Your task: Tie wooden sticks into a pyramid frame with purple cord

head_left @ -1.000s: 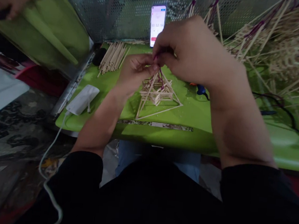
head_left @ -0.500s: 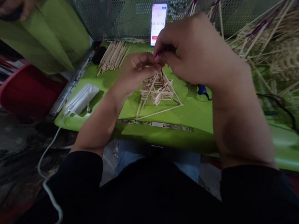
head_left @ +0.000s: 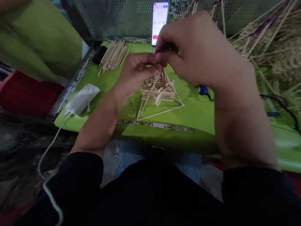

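Note:
A pyramid-shaped frame of thin wooden sticks (head_left: 158,94) stands on the green table (head_left: 199,121), with purple string (head_left: 163,79) hanging inside its upper part. At its peak my left hand (head_left: 138,69) pinches the top, thumb and forefinger pressed together. My right hand (head_left: 190,48) is closed just above and to the right, its fingertips gripping the purple string and touching those of my left hand. The fingers of both hands hide the very tip of the frame.
Behind the hands a lit phone (head_left: 159,22) leans on a perforated metal panel (head_left: 122,12). Loose sticks (head_left: 114,57) lie back left, a white device (head_left: 83,98) front left. A blue tool (head_left: 203,90) and stacked stick frames (head_left: 292,55) are right. A person in green (head_left: 38,36) stands left.
The person at the left has shifted leftward, and that person's hand has moved up toward the corner. My hands have hardly moved and keep their grip at the peak.

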Available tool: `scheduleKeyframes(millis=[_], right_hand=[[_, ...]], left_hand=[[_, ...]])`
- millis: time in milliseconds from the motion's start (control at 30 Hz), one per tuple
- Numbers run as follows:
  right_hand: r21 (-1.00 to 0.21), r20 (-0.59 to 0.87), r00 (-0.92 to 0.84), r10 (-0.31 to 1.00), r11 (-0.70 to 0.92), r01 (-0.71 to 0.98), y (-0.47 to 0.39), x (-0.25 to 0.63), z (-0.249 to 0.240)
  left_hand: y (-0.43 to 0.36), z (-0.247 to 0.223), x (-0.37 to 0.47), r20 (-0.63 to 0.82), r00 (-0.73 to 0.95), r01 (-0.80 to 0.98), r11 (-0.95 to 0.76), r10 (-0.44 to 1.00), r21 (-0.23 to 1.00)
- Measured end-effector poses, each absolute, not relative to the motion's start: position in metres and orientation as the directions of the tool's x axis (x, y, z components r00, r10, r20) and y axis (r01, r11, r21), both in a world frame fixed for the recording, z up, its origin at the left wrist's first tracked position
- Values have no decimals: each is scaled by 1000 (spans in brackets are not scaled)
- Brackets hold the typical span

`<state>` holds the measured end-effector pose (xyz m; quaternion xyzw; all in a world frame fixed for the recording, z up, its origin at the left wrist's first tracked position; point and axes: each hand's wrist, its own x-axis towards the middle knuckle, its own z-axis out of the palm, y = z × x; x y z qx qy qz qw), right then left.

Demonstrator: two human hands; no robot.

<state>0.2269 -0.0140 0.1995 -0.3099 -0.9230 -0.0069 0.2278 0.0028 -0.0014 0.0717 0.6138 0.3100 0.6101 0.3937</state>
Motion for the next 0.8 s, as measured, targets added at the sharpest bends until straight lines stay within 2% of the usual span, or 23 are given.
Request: scheduleKeyframes(millis=[233, 333, 400, 500, 633, 800], right_hand=[[-159, 435, -710, 554, 823, 545, -8, 229, 196], [-183, 409, -714, 569, 817, 546, -7, 228, 195], [-216, 403, -708, 580, 812, 542, -4, 228, 193], [-288, 377, -730, 570, 821, 492, 1, 228, 190], [-422, 291, -786, 546, 810, 406, 11, 234, 187], [-664, 249, -806, 536, 701, 261, 35, 241, 172]], left_hand=[[-1, 70, -2, 537, 132, -76, -531, 833, 844], [20, 65, -19, 436, 228, -46, -438, 870, 898], [31, 66, -34, 340, 207, -30, -342, 917, 939], [27, 80, -54, 168, 183, 160, -198, 969, 967], [1, 104, -67, 0, 261, 319, -87, 965, 944], [0, 108, -71, -48, 302, 450, -98, 952, 887]])
